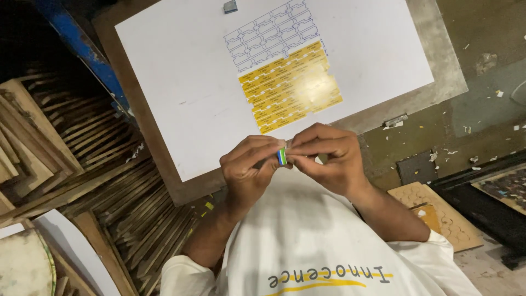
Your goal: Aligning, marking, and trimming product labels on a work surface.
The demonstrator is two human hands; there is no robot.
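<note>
Head view: my left hand (246, 167) and right hand (329, 159) pinch a small stack of labels (281, 157) by its edges; it looks light, thin and bendy.

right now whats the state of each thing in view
left hand: fingers pinched on the small piece
right hand: fingers pinched on the same piece
small piece: blue, green and white, held between both hands above the sheet's edge
white sheet: lying flat on the board
yellow labels: stuck in rows over the lower part of the printed grid
printed grid: upper outlines bare
wooden strips: stacked beside the board
</note>
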